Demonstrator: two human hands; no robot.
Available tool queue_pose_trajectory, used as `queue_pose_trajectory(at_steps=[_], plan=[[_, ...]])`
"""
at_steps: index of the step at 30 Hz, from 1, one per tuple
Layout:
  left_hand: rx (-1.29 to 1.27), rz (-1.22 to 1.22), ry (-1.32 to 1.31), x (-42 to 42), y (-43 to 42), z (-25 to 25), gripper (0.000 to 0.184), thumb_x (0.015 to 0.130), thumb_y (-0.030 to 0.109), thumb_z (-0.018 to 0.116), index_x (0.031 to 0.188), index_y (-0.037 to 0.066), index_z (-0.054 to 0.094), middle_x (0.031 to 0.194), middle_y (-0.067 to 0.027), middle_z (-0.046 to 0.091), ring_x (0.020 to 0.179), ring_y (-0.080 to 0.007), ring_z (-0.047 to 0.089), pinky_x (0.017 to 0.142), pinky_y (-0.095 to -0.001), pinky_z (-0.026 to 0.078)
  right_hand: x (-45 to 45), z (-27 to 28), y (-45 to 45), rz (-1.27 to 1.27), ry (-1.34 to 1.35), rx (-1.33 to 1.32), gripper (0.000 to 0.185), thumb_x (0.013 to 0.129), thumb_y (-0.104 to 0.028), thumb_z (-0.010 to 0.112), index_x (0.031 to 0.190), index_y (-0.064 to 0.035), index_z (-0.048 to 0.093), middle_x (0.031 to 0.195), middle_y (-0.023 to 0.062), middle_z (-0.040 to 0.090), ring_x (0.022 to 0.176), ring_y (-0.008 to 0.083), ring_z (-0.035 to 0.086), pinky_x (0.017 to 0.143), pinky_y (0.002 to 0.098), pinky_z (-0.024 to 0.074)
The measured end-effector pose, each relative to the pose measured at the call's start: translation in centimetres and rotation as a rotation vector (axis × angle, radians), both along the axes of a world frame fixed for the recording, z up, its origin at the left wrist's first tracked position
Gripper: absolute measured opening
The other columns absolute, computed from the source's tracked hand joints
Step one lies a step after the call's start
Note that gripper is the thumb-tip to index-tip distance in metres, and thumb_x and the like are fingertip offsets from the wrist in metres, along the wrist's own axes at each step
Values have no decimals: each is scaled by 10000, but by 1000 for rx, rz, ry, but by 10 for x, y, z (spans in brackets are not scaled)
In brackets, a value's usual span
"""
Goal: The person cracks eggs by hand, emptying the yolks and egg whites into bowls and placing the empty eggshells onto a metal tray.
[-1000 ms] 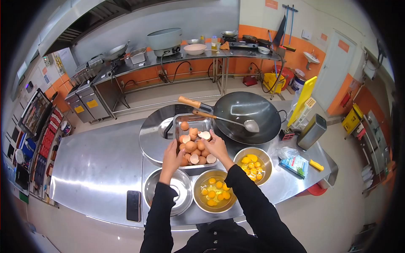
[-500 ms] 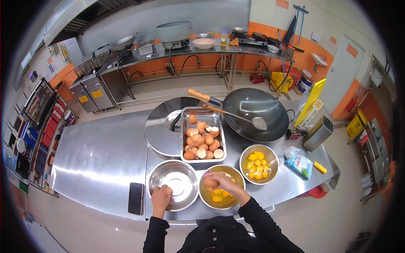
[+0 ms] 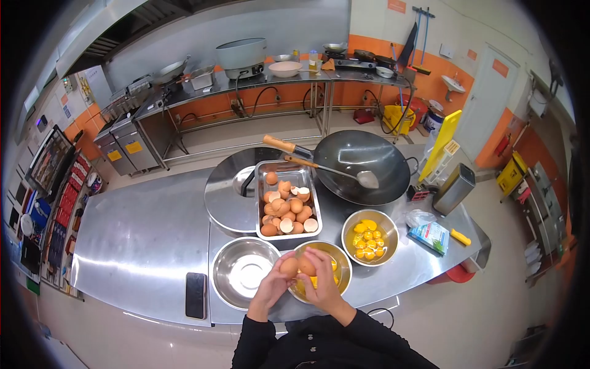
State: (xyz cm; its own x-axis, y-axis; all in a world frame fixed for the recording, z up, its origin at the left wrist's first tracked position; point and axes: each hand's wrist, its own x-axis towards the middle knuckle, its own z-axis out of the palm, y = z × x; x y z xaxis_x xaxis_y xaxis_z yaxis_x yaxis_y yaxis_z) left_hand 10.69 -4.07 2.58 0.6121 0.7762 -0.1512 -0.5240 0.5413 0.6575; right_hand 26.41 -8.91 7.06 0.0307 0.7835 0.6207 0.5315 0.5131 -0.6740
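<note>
My left hand [image 3: 270, 291] is closed around a brown egg [image 3: 288, 267]. Against it, my right hand [image 3: 323, 284] grips another brown egg [image 3: 306, 265]; whether either shell is cracked I cannot tell. Both hands are over the near edge of a steel bowl [image 3: 348, 278] with yolks and egg white in it, partly hidden by my fingers. To the left stands a bare shiny steel bowl [image 3: 230, 280]. Up and to the right, a third steel bowl [image 3: 393, 247] holds several yolks. Behind the bowls, a steel tray [image 3: 316, 209] contains brown eggs and broken shells.
A dark wok [image 3: 353, 157] with a wooden-handled spatula [image 3: 367, 179] sits behind the tray, beside a round steel lid [image 3: 221, 190]. A phone [image 3: 196, 295] lies left of the bowls. A blue packet [image 3: 430, 237] and yellow-handled tool [image 3: 460, 237] lie at right.
My left hand has moved right from the bare bowl with its egg, up to the egg in my right hand. Both hands are now together over the middle bowl. The view has shifted slightly.
</note>
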Motion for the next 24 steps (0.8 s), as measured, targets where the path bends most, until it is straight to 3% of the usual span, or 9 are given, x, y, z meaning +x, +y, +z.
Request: queue_pose_trajectory(at_steps=[2, 9, 12, 15, 18, 21, 24], plan=[[-69, -3, -21, 15, 3, -6, 598, 843, 278, 369, 1395, 46, 356, 1311, -83, 479, 1068, -165, 513, 849, -304, 422, 8, -15, 7, 84, -142, -45, 445, 891, -138, 578, 1294, -6, 442, 1284, 194, 447, 1169, 361, 468, 1004, 417, 379], [-3, -58, 7, 22, 8, -16, 594, 868, 287, 404, 1409, 47, 353, 1300, -87, 487, 1046, -173, 522, 800, -298, 434, 24, -21, -2, -11, -82, -44, 434, 873, -129, 583, 1273, -15, 458, 1278, 193, 449, 1157, 379, 469, 1006, 433, 380], [21, -57, 54, 29, 7, -14, 578, 891, 294, 420, 1409, 45, 353, 1276, -93, 502, 980, -170, 536, 797, -288, 440, 26, -26, 0, 88, -66, -105, 406, 887, -144, 571, 1256, -7, 469, 1275, 204, 448, 1165, 372, 465, 1002, 412, 379], [52, -69, 116, 28, 8, -11, 549, 908, 259, 447, 1405, 43, 354, 1233, -103, 527, 895, -154, 544, 800, -274, 450, 36, -42, 4, -40, 232, -157, 347, 892, -115, 573, 1211, 2, 500, 1195, 189, 537, 1138, 289, 516, 975, 369, 394], [118, -52, 240, 34, 2, 2, 534, 913, 186, 496, 1412, 59, 352, 1194, -99, 547, 844, -135, 554, 770, -257, 467, 62, -63, 10, 165, 939, -499, 312, 888, -126, 614, 1160, 7, 541, 992, 125, 648, 942, 178, 610, 844, 299, 462], [202, -109, 320, 38, 3, 0, 558, 909, 122, 517, 1429, 85, 319, 1153, -99, 557, 817, -133, 568, 753, -257, 481, 67, -51, 11, 188, 671, -625, 299, 873, -184, 670, 1100, -3, 597, 801, 54, 678, 722, 98, 615, 687, 237, 485], [277, -185, 363, 38, 3, -6, 611, 912, 110, 517, 1452, 105, 230, 1107, -105, 562, 791, -143, 582, 742, -267, 490, 75, -39, 12, 280, 382, -753, 347, 852, -201, 702, 1136, -18, 623, 848, 56, 668, 700, 96, 610, 708, 206, 480]])
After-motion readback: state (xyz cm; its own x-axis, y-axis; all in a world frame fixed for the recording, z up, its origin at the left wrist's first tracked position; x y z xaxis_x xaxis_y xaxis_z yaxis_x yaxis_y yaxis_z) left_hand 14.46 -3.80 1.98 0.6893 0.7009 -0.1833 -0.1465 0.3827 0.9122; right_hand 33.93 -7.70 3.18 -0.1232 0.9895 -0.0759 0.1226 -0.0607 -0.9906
